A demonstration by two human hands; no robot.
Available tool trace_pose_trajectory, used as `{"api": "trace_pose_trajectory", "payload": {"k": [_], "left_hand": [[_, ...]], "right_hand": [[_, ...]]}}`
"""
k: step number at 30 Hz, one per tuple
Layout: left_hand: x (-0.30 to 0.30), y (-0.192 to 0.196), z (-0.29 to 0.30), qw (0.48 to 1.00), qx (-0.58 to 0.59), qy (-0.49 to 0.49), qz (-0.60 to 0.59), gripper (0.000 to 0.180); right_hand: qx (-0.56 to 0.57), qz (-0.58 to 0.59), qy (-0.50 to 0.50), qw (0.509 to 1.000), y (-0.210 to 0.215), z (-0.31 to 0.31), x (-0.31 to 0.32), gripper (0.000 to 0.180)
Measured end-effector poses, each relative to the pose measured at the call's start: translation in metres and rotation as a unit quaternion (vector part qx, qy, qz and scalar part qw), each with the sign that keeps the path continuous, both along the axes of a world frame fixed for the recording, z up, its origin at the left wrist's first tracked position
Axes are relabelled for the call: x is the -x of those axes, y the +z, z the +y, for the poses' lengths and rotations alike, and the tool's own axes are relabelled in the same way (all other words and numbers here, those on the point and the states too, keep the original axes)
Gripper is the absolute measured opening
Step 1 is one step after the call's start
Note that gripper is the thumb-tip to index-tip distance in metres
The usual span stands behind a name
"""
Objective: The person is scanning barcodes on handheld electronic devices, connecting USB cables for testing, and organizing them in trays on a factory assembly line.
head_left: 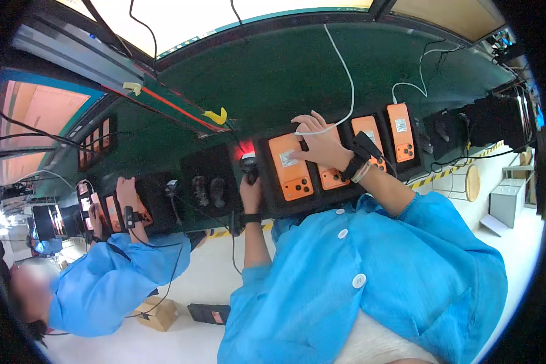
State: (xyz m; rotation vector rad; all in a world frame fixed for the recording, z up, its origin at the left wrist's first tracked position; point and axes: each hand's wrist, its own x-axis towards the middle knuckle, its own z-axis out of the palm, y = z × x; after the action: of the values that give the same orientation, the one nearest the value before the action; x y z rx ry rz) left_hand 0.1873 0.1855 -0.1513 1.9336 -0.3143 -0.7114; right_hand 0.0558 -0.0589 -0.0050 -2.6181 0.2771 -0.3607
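Now both hands work at orange phones on the tabletop (297, 79).
Right hand (323, 144) pinches a white cable (344, 73) over an orange phone (291, 167); left hand (250, 193) grips a scanner (248, 165) beside it.

Dark green work surface (297, 67) across upper middle, edges bent by lens. Pale glossy floor (206, 279) below, bright with overhead glare. Yellow-black hazard tape (434, 177) along floor beside bench edge. Round wooden stool (470, 182) on thin metal frame at right; grey box (505, 203) just beyond. Cardboard box (158, 312) on floor lower left, flat dark case (209, 313) near it. Bright panels (182, 15) along top rim. Orange-tinted panels (33, 112) at far left.
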Motion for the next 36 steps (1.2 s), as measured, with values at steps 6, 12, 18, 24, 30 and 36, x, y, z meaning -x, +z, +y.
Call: {"api": "trace_pose_trajectory", "payload": {"k": [6,12,18,24,30,36], "left_hand": [[0.013,0.151,0.02,0.999,0.039,-0.016,0.021,0.024],[0.049,0.222,0.005,0.959,0.085,-0.06,0.263,0.024],[0.063,0.215,-0.016,0.934,0.083,-0.045,0.344,0.028],[0.06,0.206,-0.017,0.918,0.09,-0.038,0.384,0.029],[0.053,0.213,-0.018,0.915,0.096,-0.043,0.389,0.031],[0.021,0.197,-0.011,0.992,0.058,0.001,0.109,0.032]], "right_hand": [[0.011,-0.02,0.0,1.0,0.002,-0.001,0.0,0.051],[0.014,-0.038,0.0,0.999,0.002,0.0,0.0,0.049],[0.047,-0.106,-0.003,0.993,-0.008,0.0,-0.001,0.039],[0.048,-0.105,-0.022,0.993,-0.018,0.0,-0.001,0.043],[-0.002,-0.054,-0.017,0.998,-0.003,0.001,0.001,0.043],[-0.001,-0.056,-0.001,0.998,0.004,0.017,0.0,0.037]]}}
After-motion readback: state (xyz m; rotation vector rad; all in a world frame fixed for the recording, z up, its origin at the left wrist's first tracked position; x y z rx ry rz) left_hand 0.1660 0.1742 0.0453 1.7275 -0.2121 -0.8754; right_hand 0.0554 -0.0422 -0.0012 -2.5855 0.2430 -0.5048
